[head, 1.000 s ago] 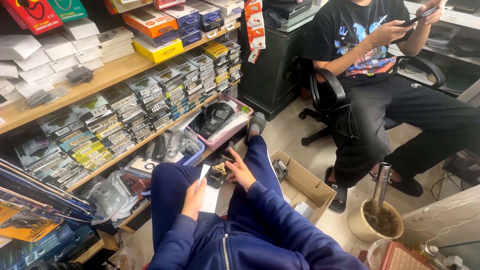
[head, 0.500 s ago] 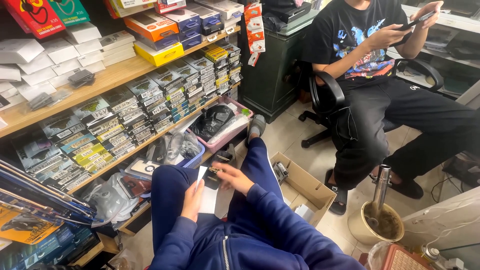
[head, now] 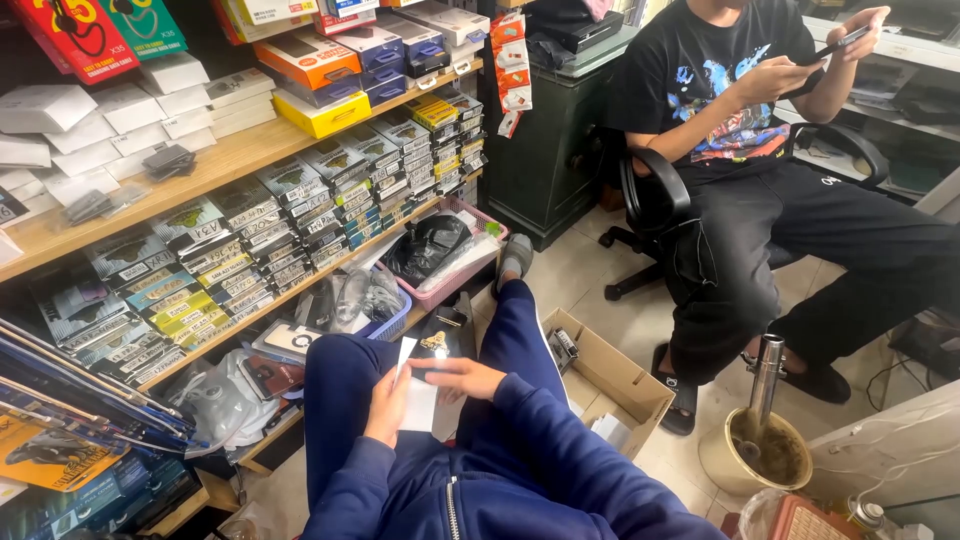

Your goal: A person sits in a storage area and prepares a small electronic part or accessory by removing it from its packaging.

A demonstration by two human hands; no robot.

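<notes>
- Right hand (head: 470, 378) drawn back toward the body since a second ago, off the black packet (head: 443, 338) and onto the near end of it, above the lap
- Fingers of that hand now flat and together, resting on the dark thing at the top of the white card (head: 418, 400); whether anything is pinched underneath, cannot tell
- Left hand (head: 388, 403) in the same spot as before, curled against the left edge of the white card, thumb side pressed to it, holding it steady on the thigh
- White card lying between the knees, long axis running away from the body toward the shelf edge (head: 330, 275), far tip pointing up and slightly right
- Black packet just beyond the card, touching it, lengthwise on the same line, resting across the gap between the legs
- Judged from this: sorting of card and packet moved from reaching out to handling close in
- Open cardboard box (head: 610, 385) on the floor just right of the right leg
</notes>
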